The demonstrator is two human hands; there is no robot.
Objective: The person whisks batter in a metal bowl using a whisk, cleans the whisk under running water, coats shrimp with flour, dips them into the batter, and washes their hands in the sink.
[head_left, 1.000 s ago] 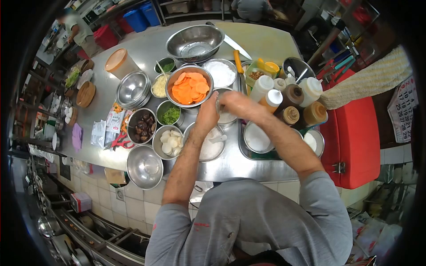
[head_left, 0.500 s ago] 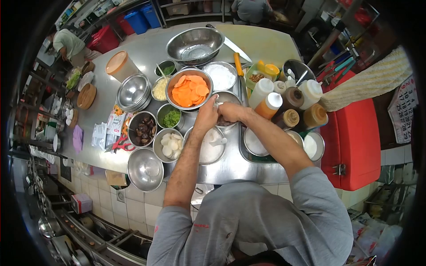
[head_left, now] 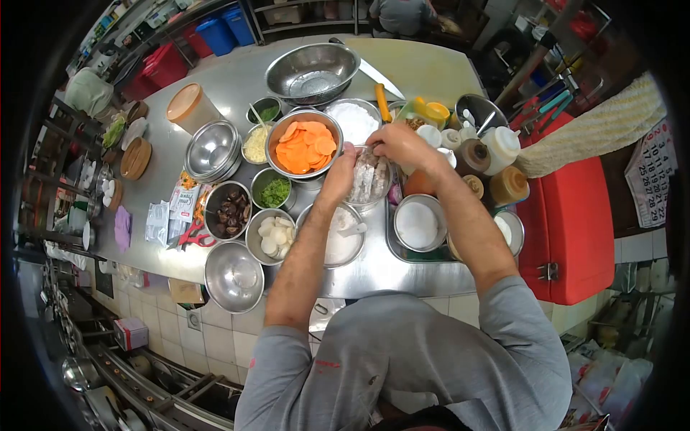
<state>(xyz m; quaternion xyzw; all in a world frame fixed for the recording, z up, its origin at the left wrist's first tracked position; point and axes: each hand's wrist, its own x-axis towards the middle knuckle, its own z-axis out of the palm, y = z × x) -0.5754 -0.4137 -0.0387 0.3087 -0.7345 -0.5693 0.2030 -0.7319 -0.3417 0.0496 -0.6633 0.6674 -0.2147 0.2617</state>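
Note:
My left hand [head_left: 341,177] is closed at the left rim of a metal bowl of greyish, shrimp-like pieces [head_left: 370,178]; what its fingers hold is hidden. At the back rim of that bowl, my right hand [head_left: 402,146] has its fingers pinched together on something too small to make out. Just left of my hands is a bowl of orange carrot slices [head_left: 307,146]. Behind them stands a bowl of white powder [head_left: 356,119]. Nearer my body, another bowl of white granules [head_left: 341,237] has a white scoop in it.
Squeeze bottles [head_left: 501,147] crowd the tray at right. A knife [head_left: 379,77] lies behind. Bowls of white slices [head_left: 275,236], chopped greens [head_left: 272,189] and dark mushrooms [head_left: 228,210] stand left. An empty bowl [head_left: 234,276] overhangs the front edge. Two people are in the background.
My right hand has moved from beside my left hand to the back right of the bowl, uncovering the greyish pieces. The person at far left has bent lower.

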